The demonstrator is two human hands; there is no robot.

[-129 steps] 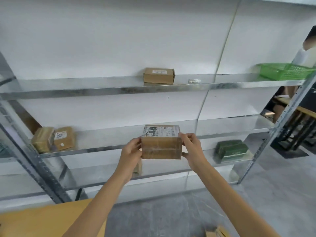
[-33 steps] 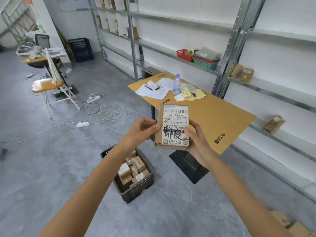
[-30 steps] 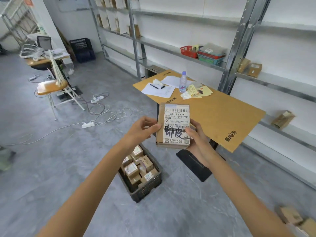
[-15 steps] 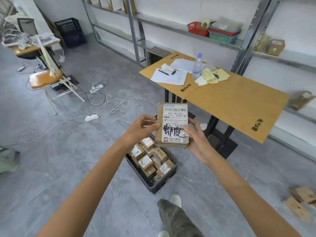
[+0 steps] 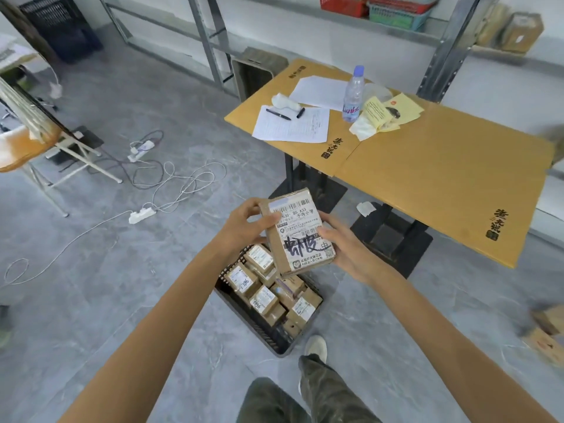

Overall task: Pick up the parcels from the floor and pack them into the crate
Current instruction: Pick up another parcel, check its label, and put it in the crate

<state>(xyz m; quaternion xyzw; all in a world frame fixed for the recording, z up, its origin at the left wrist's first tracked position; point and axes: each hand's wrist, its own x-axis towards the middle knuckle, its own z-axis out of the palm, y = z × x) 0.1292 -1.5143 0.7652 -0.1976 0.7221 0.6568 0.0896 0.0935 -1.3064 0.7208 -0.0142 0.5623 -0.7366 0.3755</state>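
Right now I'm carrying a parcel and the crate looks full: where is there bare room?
The crate is crowded with parcels; only a dark strip along its near-left wall may be free. The table's right half, past the yellow papers, is bare.

We hold a brown cardboard parcel (image 5: 297, 236) tilted just above the crate (image 5: 253, 325), white barcoded label with black handwriting facing up, left grip (image 5: 247, 227) at its far corner and right grip (image 5: 345, 245) along its right edge. The black mesh crate sits on the grey floor (image 5: 122, 300), packed with smaller parcels (image 5: 265, 297). Blurred loose parcels (image 5: 546, 331) lie at far right.
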